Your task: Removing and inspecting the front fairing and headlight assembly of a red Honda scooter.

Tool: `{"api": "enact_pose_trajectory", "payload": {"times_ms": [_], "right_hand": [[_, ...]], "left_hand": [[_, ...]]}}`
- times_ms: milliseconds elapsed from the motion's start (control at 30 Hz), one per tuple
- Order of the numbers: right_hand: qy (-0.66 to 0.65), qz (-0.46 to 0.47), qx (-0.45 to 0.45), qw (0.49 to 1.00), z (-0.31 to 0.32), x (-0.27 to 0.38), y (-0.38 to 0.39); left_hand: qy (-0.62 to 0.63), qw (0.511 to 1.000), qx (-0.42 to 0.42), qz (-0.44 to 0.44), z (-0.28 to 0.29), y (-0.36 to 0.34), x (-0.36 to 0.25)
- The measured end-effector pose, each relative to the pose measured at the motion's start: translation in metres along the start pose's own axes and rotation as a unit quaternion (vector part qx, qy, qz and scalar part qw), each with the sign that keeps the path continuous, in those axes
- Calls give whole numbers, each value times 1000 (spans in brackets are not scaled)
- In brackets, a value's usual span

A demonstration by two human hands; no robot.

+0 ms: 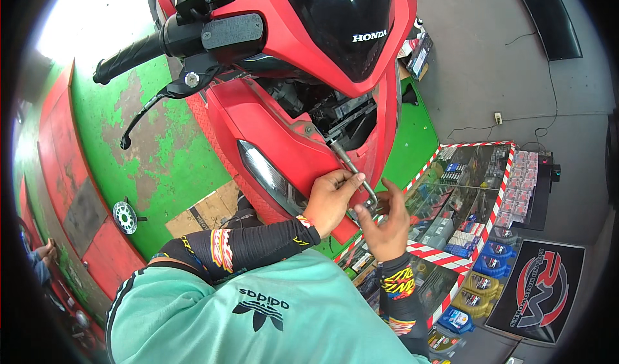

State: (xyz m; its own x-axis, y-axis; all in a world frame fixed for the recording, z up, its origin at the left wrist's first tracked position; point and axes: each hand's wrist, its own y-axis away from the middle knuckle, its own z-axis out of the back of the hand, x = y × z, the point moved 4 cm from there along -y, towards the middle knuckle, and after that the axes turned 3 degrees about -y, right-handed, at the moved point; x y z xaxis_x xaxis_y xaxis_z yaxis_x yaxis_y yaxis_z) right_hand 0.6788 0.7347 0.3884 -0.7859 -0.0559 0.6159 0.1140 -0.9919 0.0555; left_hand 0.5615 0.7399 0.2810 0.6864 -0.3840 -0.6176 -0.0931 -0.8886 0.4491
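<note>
A red scooter stands in front of me, with a gap in its front bodywork that bares dark inner parts. A long metal L-shaped socket wrench slants down from this gap, its far end at the gap's lower edge; the fastener there is too small to make out. My left hand is closed about the wrench's shaft with thumb and fingers. Around the bent near end is my right hand, thumb on one side and curled fingers on the other; part of its grip is hidden.
At left the scooter's handlebar grip and brake lever stick out. A glass display case with striped edging stands close on my right, bottles beside it. Cardboard and a round metal disc lie on the green floor.
</note>
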Motion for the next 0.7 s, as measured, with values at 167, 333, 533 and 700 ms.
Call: {"api": "enact_pose_trajectory", "payload": {"times_ms": [167, 333, 533, 700], "right_hand": [[121, 254, -37, 959, -4, -17, 9], [-187, 49, -67, 979, -23, -46, 9], [-214, -25, -133, 967, -24, -45, 6], [12, 91, -135, 987, -2, -28, 8]], "left_hand": [[-34, 999, 4, 10, 2, 1, -4], [26, 996, 59, 55, -8, 7, -5], [-23, 993, 96, 62, -11, 8, -6], [-50, 993, 81, 67, -7, 7, -6]]}}
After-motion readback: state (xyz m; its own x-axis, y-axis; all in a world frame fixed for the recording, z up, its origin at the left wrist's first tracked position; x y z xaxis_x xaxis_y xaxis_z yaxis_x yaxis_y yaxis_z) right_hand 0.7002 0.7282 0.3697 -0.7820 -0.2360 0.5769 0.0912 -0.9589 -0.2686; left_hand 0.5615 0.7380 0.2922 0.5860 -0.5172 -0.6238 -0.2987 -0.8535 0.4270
